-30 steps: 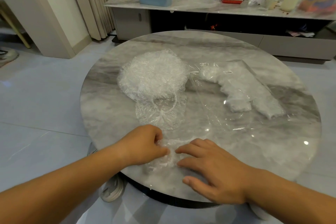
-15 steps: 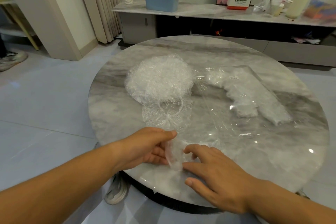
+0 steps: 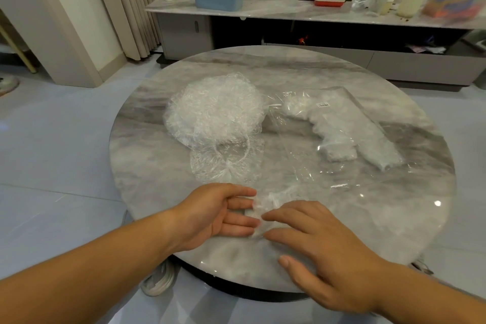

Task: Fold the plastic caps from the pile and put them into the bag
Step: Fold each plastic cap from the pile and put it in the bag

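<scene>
We had both hands at the near edge of the round grey marble table. Our left hand lay with straight fingers, tips touching the small crumpled clear plastic cap; our right hand pressed it flat with fingers spread, neither curling round it. Just beyond lay one loose spread cap at the foot of the heaped pile of clear caps. The clear plastic bag, holding white folded caps, covered the right half, just beside the pile.
</scene>
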`<state>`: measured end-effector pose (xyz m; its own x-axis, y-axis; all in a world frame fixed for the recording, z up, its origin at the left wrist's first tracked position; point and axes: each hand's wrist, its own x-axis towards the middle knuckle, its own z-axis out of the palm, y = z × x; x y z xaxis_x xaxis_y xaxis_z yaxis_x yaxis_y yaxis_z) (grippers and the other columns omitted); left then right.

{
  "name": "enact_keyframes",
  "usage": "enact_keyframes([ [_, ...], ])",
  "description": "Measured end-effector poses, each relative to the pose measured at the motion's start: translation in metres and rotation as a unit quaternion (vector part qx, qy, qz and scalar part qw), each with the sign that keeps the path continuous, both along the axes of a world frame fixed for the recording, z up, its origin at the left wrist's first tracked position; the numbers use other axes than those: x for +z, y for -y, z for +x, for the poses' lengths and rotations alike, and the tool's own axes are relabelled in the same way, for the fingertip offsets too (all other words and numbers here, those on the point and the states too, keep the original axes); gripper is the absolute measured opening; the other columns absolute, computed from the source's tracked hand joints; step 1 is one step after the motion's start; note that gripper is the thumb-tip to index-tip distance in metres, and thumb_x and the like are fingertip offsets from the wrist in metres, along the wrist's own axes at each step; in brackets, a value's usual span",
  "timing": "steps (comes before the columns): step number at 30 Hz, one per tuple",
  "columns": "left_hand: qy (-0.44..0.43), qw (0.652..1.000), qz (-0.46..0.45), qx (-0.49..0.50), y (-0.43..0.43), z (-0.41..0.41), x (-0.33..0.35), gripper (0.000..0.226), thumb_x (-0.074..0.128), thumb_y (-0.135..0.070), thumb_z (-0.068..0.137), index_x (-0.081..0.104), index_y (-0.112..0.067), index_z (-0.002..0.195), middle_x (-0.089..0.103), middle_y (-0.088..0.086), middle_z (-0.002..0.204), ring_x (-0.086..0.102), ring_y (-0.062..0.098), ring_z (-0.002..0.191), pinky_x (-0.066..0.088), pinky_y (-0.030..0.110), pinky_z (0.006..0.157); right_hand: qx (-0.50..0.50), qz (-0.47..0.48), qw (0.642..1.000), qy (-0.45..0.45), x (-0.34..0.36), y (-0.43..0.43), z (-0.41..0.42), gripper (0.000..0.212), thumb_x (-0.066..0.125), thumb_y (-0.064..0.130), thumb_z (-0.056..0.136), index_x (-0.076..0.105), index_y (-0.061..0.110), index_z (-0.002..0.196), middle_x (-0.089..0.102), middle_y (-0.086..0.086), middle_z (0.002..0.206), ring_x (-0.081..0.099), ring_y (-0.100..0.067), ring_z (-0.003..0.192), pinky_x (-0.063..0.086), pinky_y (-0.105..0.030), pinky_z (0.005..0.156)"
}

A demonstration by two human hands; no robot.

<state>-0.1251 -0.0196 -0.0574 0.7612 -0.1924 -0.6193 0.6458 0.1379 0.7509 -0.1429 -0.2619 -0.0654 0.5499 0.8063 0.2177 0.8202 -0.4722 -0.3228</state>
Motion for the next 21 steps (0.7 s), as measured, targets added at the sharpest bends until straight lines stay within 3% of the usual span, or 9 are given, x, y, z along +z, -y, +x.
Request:
enact_keyframes([
  [4,0.011,1.000,-0.010,-0.004,0.001,-0.001,-0.002,0.032,0.049,-0.026,0.104,0.062,-0.012,0.129,0.067,0.018,0.126,0.071,0.038,0.103,0.054,0.051,0.097,-0.017,-0.088,0.996,0.009,-0.005,-0.009,0.001,0.040,0.045,0.048,0.101,0.060,0.026,0.132,0.052,0.011,0.144,0.046,-0.014,0.130,0.032,-0.033,0.109],
  [9,0.031,0.999,-0.005,-0.018,0.002,0.000,-0.002,0.034,0.065,-0.012,0.095,0.059,-0.014,0.129,0.072,0.014,0.119,0.072,0.036,0.102,0.058,0.048,0.090,-0.066,-0.138,0.988,0.006,-0.017,-0.002,0.004,0.044,0.037,0.054,0.102,0.063,0.028,0.125,0.058,0.013,0.131,0.047,-0.014,0.124,0.027,-0.032,0.107],
  [13,0.053,0.997,0.045,-0.028,0.004,0.004,-0.003,0.043,0.078,-0.008,0.084,0.060,-0.009,0.123,0.073,0.017,0.109,0.075,0.033,0.095,0.062,0.044,0.082,-0.070,-0.124,0.990,-0.017,-0.018,-0.001,0.003,0.044,0.037,0.054,0.102,0.064,0.029,0.126,0.057,0.014,0.133,0.045,-0.012,0.125,0.029,-0.033,0.107],
  [15,0.094,0.988,0.115,-0.030,0.006,0.009,-0.004,0.042,0.084,-0.011,0.079,0.062,-0.009,0.116,0.071,0.014,0.094,0.075,0.024,0.080,0.062,0.038,0.071,-0.068,-0.120,0.990,-0.024,-0.018,-0.001,0.004,0.044,0.037,0.054,0.102,0.064,0.029,0.126,0.057,0.015,0.134,0.044,-0.011,0.126,0.029,-0.032,0.107],
  [17,0.177,0.943,0.272,-0.073,0.007,0.020,-0.004,0.040,0.089,-0.023,0.074,0.065,-0.016,0.105,0.068,0.005,0.085,0.067,0.012,0.066,0.057,0.031,0.065,-0.061,-0.122,0.990,-0.035,-0.016,0.000,0.006,0.045,0.036,0.054,0.101,0.065,0.029,0.126,0.055,0.015,0.138,0.040,-0.010,0.128,0.025,-0.031,0.109],
  [19,0.235,0.873,0.404,-0.142,0.011,0.031,-0.001,0.044,0.090,-0.039,0.070,0.065,-0.025,0.103,0.067,-0.004,0.090,0.063,0.007,0.071,0.057,0.030,0.074,-0.046,-0.127,0.989,-0.054,-0.013,0.002,0.008,0.049,0.032,0.055,0.101,0.063,0.030,0.129,0.051,0.017,0.144,0.035,-0.009,0.133,0.022,-0.029,0.112],
  [21,0.236,0.839,0.445,-0.205,0.017,0.039,0.002,0.048,0.089,-0.047,0.068,0.065,-0.027,0.105,0.066,-0.008,0.095,0.064,0.006,0.080,0.055,0.027,0.081,-0.028,-0.129,0.989,-0.072,-0.012,0.003,0.010,0.051,0.029,0.056,0.101,0.060,0.032,0.134,0.045,0.018,0.149,0.029,-0.009,0.137,0.019,-0.029,0.115],
])
